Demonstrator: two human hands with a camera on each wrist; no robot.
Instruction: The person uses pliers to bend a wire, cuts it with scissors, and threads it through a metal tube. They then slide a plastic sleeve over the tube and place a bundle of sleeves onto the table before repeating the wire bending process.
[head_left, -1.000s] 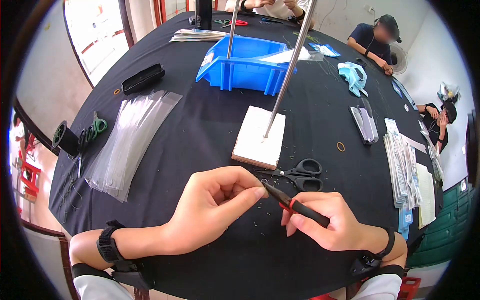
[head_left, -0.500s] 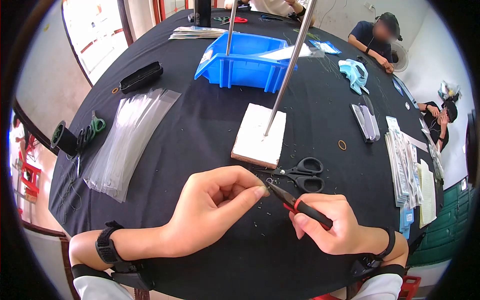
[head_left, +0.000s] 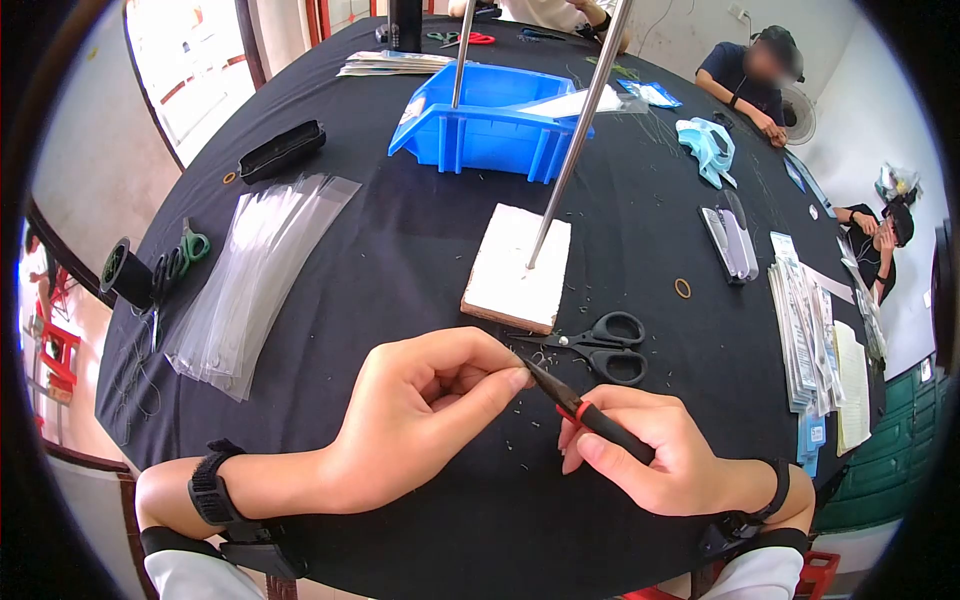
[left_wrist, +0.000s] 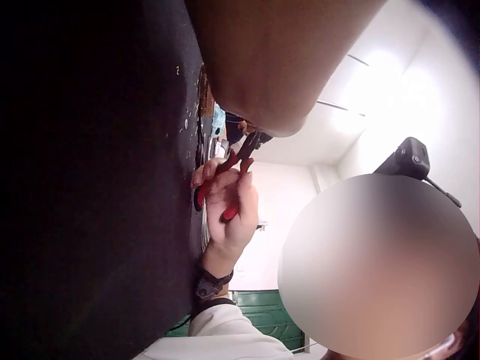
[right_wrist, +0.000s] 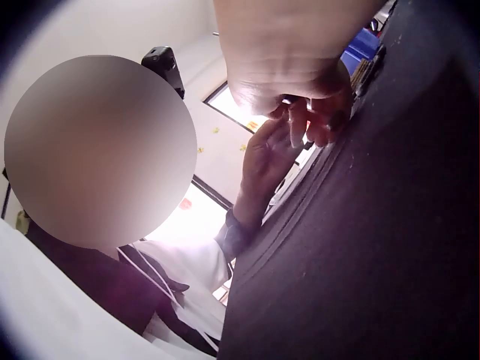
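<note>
Low over the front of the black table, my left hand point(head_left: 425, 415) pinches a tiny thing between thumb and forefinger; the fingertips mostly hide it, so I cannot tell its kind. Long-nose pliers point(head_left: 620, 432) with black and red handles lie in my right hand point(head_left: 655, 450), which grips them with curled fingers. Their dark tips meet the left fingertips. In the left wrist view, the pliers point(left_wrist: 238, 161) show red-edged handles held apart in the right hand point(left_wrist: 236, 214). Just beyond the hands lie black scissors point(head_left: 605, 350), blades pointing left.
A white block point(head_left: 520, 265) with a metal rod point(head_left: 570, 170) stands ahead. Behind it is a blue bin point(head_left: 490, 135). Clear plastic sleeves point(head_left: 265, 280), a thread spool point(head_left: 127, 275) and green-handled scissors point(head_left: 195, 245) lie left; a stapler point(head_left: 730, 243) and packets point(head_left: 795, 330) lie right. Small clippings dot the cloth.
The pliers' tips drew slightly right, away from the left fingertips, half a second ago, and are now back against them. The left hand keeps its pinch and has hardly moved.
</note>
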